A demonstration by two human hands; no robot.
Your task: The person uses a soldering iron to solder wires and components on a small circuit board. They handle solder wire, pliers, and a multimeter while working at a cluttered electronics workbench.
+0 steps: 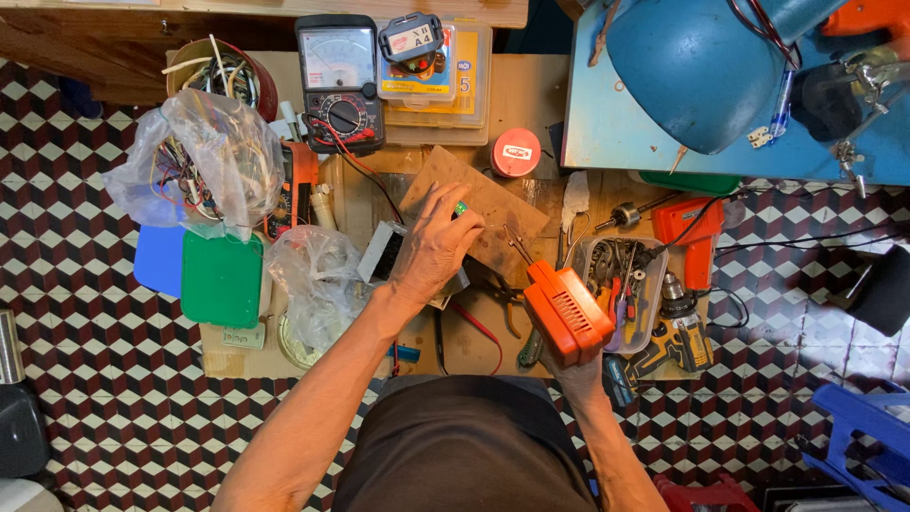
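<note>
My left hand rests on a brown wooden board and pinches a small green part between thumb and fingers. Under the wrist lies a small grey metal box. My right hand grips an orange soldering gun, its thin tip pointing up and left toward the board, a short way from the green part.
A black analog multimeter with red and black leads stands at the back. Near it are yellow parts boxes, a red round tin, a wire-filled plastic bag, a clear tool tub, a cordless drill and a blue lamp.
</note>
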